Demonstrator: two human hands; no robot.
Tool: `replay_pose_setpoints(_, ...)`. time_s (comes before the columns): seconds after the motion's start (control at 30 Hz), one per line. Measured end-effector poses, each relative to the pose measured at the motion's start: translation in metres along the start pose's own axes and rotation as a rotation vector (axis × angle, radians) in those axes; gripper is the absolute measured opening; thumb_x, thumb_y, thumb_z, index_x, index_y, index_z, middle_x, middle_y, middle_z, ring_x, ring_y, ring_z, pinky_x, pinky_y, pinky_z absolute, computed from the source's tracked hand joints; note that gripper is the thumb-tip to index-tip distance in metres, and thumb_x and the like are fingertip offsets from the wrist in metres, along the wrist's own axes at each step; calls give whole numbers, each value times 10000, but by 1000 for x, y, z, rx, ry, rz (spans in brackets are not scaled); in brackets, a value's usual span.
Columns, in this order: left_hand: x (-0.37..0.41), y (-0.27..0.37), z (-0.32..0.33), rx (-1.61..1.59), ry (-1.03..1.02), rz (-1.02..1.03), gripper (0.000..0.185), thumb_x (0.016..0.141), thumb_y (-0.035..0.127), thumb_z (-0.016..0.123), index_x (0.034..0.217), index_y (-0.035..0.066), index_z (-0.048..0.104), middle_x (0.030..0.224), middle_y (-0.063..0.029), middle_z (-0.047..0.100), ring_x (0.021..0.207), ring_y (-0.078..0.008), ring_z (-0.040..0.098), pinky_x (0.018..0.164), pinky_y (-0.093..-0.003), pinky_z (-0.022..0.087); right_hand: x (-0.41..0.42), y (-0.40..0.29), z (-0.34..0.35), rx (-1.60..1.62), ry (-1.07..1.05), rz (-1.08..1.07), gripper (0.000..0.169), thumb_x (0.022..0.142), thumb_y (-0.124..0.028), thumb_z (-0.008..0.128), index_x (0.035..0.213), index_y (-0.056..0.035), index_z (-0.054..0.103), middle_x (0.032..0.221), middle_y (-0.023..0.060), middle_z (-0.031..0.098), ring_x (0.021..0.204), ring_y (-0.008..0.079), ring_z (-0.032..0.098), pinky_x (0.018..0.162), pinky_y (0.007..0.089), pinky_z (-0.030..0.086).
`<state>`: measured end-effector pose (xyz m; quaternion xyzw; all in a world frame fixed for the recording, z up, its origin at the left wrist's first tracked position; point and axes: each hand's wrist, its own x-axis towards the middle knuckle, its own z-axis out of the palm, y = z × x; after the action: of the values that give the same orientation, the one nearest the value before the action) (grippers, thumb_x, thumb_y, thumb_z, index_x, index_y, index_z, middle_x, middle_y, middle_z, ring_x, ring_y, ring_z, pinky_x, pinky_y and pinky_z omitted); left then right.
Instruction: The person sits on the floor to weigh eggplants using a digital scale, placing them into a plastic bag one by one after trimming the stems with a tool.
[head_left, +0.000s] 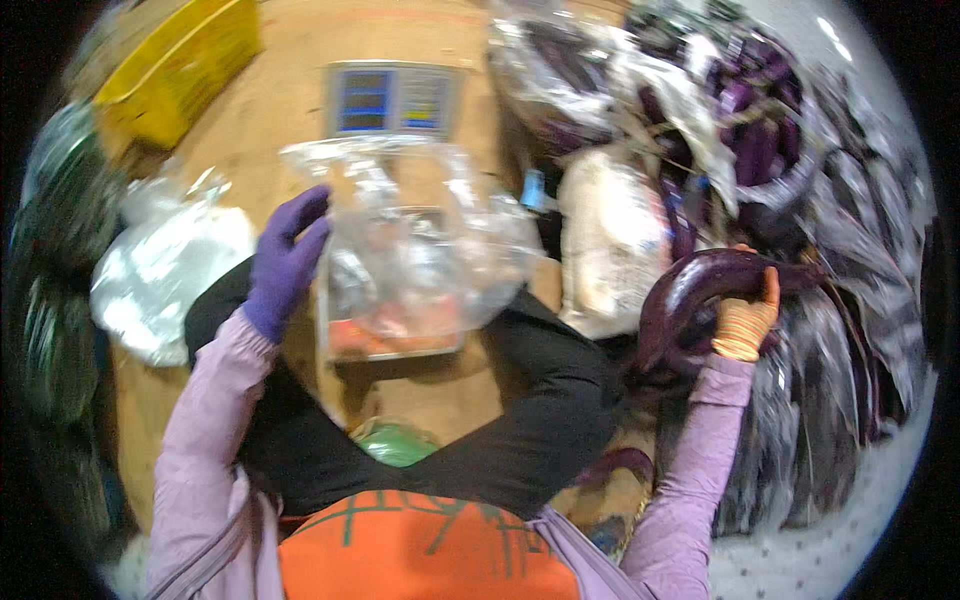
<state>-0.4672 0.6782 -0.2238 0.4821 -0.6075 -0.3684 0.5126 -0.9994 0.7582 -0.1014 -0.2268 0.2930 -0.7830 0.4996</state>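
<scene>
My right hand (746, 315), in a striped orange and yellow glove, grips long curved dark purple eggplants (694, 277) at the right, beside bagged ones. My left hand (289, 255), in a purple knit glove, is raised at the left edge of a clear plastic bag (420, 262); its thumb and fingers are apart and nothing shows between them. The bag lies open over a scale's platform (390, 352) between my knees, and what it holds is too blurred to tell. The scale's display panel (394, 100) faces up behind it.
A yellow crate (180, 71) stands at the upper left above a bundle of clear plastic bags (172, 277). Filled bags (56, 187) line the left edge. A white sack (611, 240), an open bag of eggplants (757, 127) and long wrapped bundles (810, 420) crowd the right side.
</scene>
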Motion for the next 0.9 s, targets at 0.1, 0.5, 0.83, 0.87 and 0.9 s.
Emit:
replay_pose_setpoints(0.1,3,-20,-18,-239,182,-62,372,837,52,555,1194,-8,471,1103,-105,553,1007,-163,530,880,-266,422,25,68,35,-548,-64,-261,259,828,-69,549,1077,4,555,1122,140,564,1031,253,531,978,391,367)
replay_pose_setpoints(0.5,-2,-63,-21,-526,-41,-631,445,895,181,458,1299,183,271,1210,-16,455,936,-146,513,755,-280,480,14,354,159,-432,-550,199,507,645,-107,778,1072,-61,509,945,19,563,869,159,545,795,300,447)
replay_pose_setpoints(0.83,-18,-60,-55,113,-157,-411,203,751,58,555,925,-27,616,799,-28,610,720,-95,534,676,-242,440,-55,398,129,-275,-494,591,557,644,-14,753,1130,-60,484,1061,48,554,974,154,533,872,308,428)
replay_pose_setpoints(0.87,-20,-61,-59,115,-123,-397,193,753,55,544,913,-28,613,785,-23,601,711,-91,525,666,-237,434,-53,397,121,-322,-477,557,556,644,-2,749,1129,-60,482,1050,48,560,964,157,539,867,308,435)
replay_pose_setpoints(0.9,-22,-62,-62,123,-93,-483,184,754,52,534,901,-29,611,771,-18,592,701,-86,517,656,-231,427,-51,396,114,-354,-474,501,556,644,10,745,1128,-61,480,1038,48,565,954,159,546,862,308,441)
